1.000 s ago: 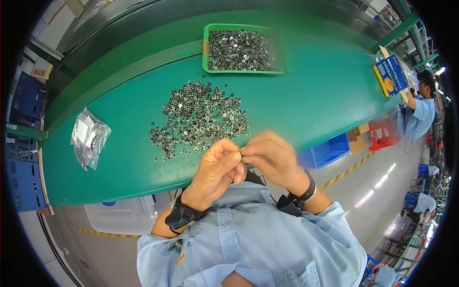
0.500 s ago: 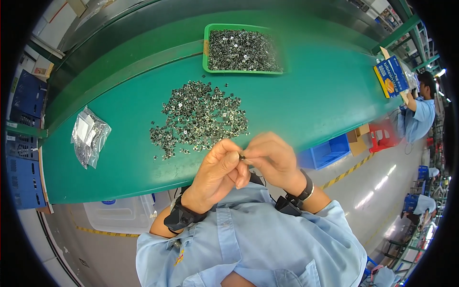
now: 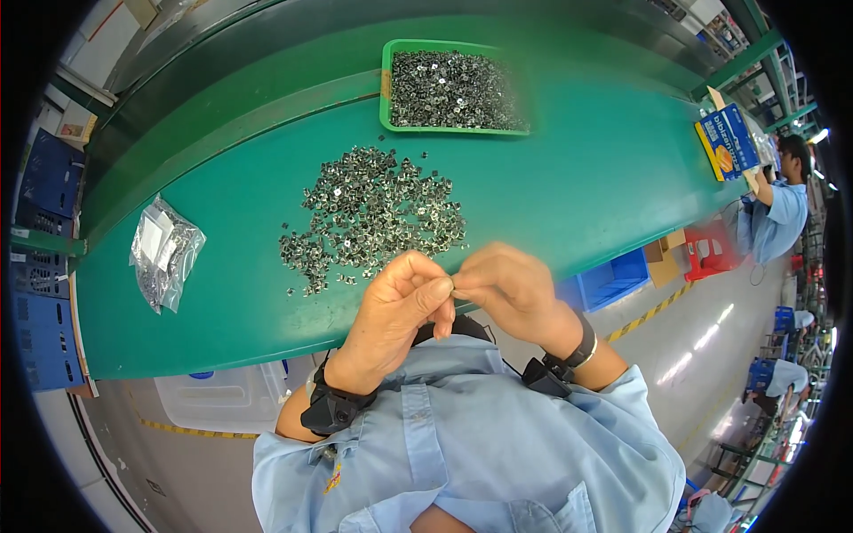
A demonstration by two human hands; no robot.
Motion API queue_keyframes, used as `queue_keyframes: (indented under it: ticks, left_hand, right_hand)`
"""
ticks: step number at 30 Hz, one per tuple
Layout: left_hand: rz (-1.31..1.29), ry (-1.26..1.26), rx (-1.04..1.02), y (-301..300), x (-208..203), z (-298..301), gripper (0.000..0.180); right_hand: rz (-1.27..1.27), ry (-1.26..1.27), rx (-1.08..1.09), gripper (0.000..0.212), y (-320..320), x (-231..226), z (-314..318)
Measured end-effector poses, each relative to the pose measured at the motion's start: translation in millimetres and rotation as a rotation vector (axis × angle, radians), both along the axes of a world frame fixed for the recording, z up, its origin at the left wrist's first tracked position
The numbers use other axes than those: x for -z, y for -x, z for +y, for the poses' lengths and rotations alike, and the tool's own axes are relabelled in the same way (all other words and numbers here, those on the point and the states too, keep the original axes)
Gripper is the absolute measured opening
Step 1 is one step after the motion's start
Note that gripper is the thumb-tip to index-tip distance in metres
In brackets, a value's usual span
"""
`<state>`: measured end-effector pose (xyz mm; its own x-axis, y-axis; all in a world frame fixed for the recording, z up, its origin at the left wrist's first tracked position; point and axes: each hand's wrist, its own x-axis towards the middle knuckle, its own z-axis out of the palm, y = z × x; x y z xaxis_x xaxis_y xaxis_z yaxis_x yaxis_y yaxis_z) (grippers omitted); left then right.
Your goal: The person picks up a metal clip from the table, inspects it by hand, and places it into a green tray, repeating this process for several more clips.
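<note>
Remote log: I see left hand (image 3: 397,306) and right hand (image 3: 514,290) pinched closed at lower centre, apparently on one tiny part (image 3: 452,286) (mostly hidden), fingertip-held presumably for its smallness; loose metal pile (image 3: 378,213) spreads mid-frame, within reach.

Left forearm (image 3: 298,414): bare, angled up and inward.
Left wrist (image 3: 357,371): roughly in line with the hand.
Left hand (image 3: 400,300): thumb extended rightward, fingers curled; thumb and index tip pinched.
Right forearm (image 3: 606,365): bare, slanting up and leftward.
Right wrist (image 3: 563,332): higher than the left one.
Right hand (image 3: 506,284): back showing, fingers bent, thumb and index pinched toward the left.
Fingertips (image 3: 445,286): both pinches meeting before the chest.
</note>
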<state>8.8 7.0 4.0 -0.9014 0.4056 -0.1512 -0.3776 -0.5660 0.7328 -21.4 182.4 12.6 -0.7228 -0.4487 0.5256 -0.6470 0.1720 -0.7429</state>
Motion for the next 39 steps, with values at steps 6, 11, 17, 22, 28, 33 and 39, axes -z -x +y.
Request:
queue_keyframes:
  ticks: [6,11,17,22,28,33,39]
  left_hand:
    - [-0.043,-0.134,0.007,0.8,0.0,5.8,0.016]
    - [-0.021,-0.080,-0.014,2.8,0.3,7.6,0.019]
    - [0.016,0.001,-0.105,8.4,-2.6,10.2,0.018]
    - [-0.038,-0.024,-0.144,6.5,1.8,0.3,0.016]
    - [-0.062,-0.063,-0.088,9.3,7.5,-6.8,0.015]
    - [-0.058,-0.101,-0.088,8.8,12.3,-14.5,0.015]
    - [-0.025,-0.129,-0.031,11.4,12.9,-13.4,0.014]
  right_hand:
    - [-0.118,0.085,-0.004,0.013,0.2,1.5,-1.5]
    - [-0.141,0.085,0.009,0.011,2.4,4.7,-1.2]
    - [-0.078,0.023,0.059,0.009,21.4,-1.6,-3.8]
    - [-0.104,-0.095,0.225,0.005,102.2,-22.6,2.9]
    - [-0.217,-0.093,0.358,0.009,157.4,-24.2,23.6]
    - [-0.119,-0.361,0.338,0.013,94.5,-8.4,36.7]
    - [0.118,-0.546,0.261,0.019,28.7,5.8,21.8]
